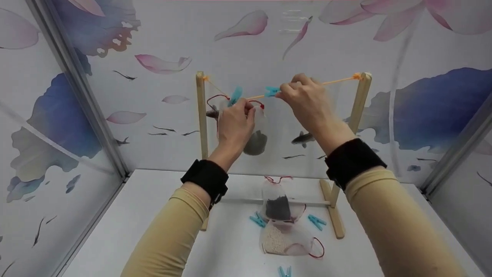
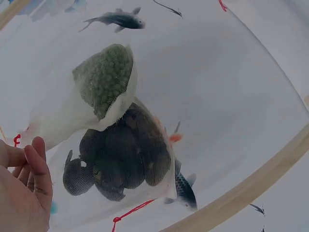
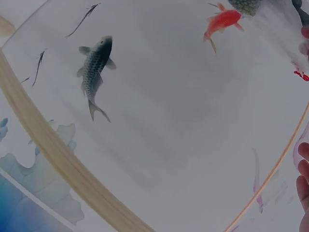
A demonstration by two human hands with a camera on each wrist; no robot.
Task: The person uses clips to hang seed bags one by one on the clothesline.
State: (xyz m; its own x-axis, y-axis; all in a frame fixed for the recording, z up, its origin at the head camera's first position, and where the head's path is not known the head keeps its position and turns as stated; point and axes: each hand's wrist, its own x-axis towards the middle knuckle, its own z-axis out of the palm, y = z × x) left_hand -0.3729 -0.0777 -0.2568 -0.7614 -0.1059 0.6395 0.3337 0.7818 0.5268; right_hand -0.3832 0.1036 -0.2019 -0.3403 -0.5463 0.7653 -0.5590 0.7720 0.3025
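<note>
My left hand (image 1: 236,121) is raised to an orange line (image 1: 338,81) and pinches the top of a white mesh drawstring bag (image 1: 261,119). Small green beans fill the bottom of this hanging bag. A second mesh bag (image 2: 120,150) of dark round pieces hangs behind it, mostly hidden by my left hand in the head view. Just above my left fingers, a blue clothespin (image 1: 235,96) sits on the line. Farther right, my right hand (image 1: 307,96) pinches another blue clothespin (image 1: 272,91) at the line, its jaws pointing left.
Wooden posts (image 1: 360,104) hold the line at both ends. On the white table (image 1: 153,215) lie a mesh bag with black contents (image 1: 278,207) and one with pale grains (image 1: 276,240). Loose blue clothespins (image 1: 317,222) lie around them. A printed wall panel (image 1: 161,150) stands close behind.
</note>
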